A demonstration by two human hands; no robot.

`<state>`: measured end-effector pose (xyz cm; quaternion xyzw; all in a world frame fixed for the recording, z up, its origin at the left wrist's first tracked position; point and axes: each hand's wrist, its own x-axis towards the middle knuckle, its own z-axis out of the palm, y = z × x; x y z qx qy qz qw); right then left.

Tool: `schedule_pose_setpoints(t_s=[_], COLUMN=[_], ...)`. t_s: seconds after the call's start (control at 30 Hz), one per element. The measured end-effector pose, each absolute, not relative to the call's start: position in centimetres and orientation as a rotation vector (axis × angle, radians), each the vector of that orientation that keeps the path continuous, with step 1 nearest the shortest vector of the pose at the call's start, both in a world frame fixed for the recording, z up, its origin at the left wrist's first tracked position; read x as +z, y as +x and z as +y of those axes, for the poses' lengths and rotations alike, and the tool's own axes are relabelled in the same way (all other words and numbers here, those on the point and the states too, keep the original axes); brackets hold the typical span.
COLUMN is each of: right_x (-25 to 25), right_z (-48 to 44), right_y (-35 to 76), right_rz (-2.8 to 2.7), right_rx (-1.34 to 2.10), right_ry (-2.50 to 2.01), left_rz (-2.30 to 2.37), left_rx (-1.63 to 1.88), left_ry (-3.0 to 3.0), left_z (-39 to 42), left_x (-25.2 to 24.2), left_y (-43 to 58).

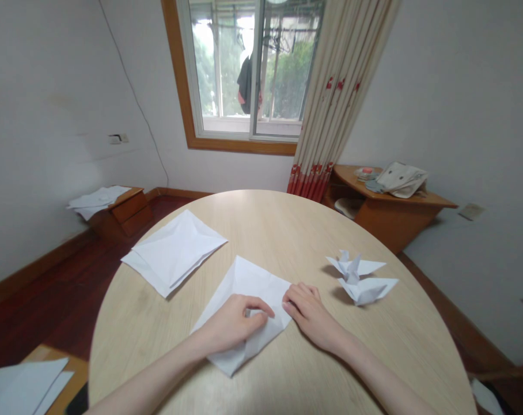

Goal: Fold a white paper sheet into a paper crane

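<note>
- Two bare hands work over a folded white paper sheet (248,282) on the near part of the round pale wood table (287,230)
- The left hand (231,325) lies over the sheet's lower half, curled closed, its fingers pressing down on the paper
- The right hand (309,314) sits just beside it, loosely open, with its fingertips (286,305) touching the sheet's right corner
- The sheet is creased into a rough diamond, with layered flaps and a sharp point sticking out below the left hand
- A second folded sheet (173,251) lies further left on the table, well apart from the hands
- Two finished origami cranes (356,274) stand to the right, near the right hand
</note>
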<state>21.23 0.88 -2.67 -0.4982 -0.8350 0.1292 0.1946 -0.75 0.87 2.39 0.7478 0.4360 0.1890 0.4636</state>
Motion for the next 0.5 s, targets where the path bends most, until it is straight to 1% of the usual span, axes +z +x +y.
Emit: schedule_pose_setpoints(t_s=[0.13,0.23,0.5], right_x=[-2.6,-2.3,-1.6], right_z=[0.6,0.3,-0.4], right_y=[20.9,20.7,20.1], right_rz=[-2.374,-2.400,-2.429], right_rx=[0.459,0.526,0.587], right_ry=[-1.350,-1.319,-1.292], left_rz=[0.937,0.926,0.985], left_rx=[0.373,0.285,0.345], left_ry=[1.591,1.390,1.452], left_z=[1.0,1.1,1.5], left_x=[2.3,2.1,1.0], left_y=[-0.9,-0.9,-0.7])
